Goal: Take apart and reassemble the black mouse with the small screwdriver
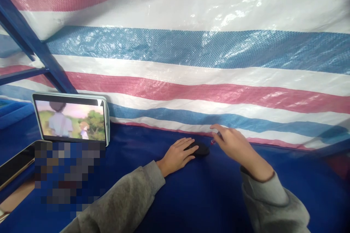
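Note:
My left hand [177,155] lies palm down on the blue surface [188,200]. Its fingers reach over the left end of a small black rounded object [202,149], with the thumb along the near side; what kind of object it is does not show clearly. To the right, my right hand [232,144] hovers just past the object's other end. Its index finger and thumb stand apart, while the remaining fingers are mostly hidden behind the hand. By the thumb tip shows a tiny red and white thing [212,141], too small to name; contact with it is unclear.
A tablet [72,118] in a pale case leans upright at the left, playing a cartoon. In front of it is a phone [19,162] and a blurred-out patch, beside another person's forearm [20,194]. Behind hangs a striped tarp [191,49]; blue metal bars [41,49] stand left.

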